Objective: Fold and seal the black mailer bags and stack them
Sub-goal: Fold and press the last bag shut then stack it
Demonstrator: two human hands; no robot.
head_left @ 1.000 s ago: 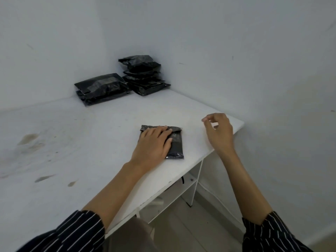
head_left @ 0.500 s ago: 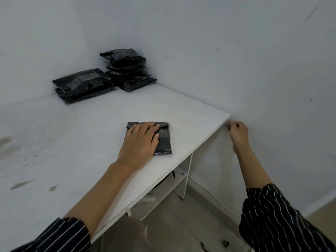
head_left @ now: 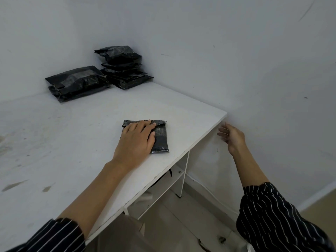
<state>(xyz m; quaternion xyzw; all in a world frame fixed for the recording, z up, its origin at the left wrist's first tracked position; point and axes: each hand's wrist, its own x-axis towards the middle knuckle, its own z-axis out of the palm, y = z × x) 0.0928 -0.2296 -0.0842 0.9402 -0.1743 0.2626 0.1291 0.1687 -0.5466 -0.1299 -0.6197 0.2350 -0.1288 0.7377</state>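
White table (head_left: 72,142), mailer bag (head_left: 161,140) near its edge under left hand (head_left: 135,142), fingers (head_left: 142,125) flat; right hand (head_left: 231,136) slack beyond.

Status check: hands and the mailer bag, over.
Left hand flat on folded mailer bag. Right hand empty, off table edge. Two stacks at far corner.

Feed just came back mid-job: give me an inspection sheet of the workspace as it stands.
Surface: white table top, brownish stains on its left part.
Job's things: small folded black plastic mailer bag near the right edge; tall stack of black bags in the corner; low pile of larger black bags beside it.
Clutter: nothing seen on top; small debris on the floor.
Grips: left hand flat, pressing the folded bag; right hand off the table edge, fingers relaxed, empty.
Cables: white cable along the wall base; black cable under the table.
Surroundings: scuffed white walls; white shelf below.
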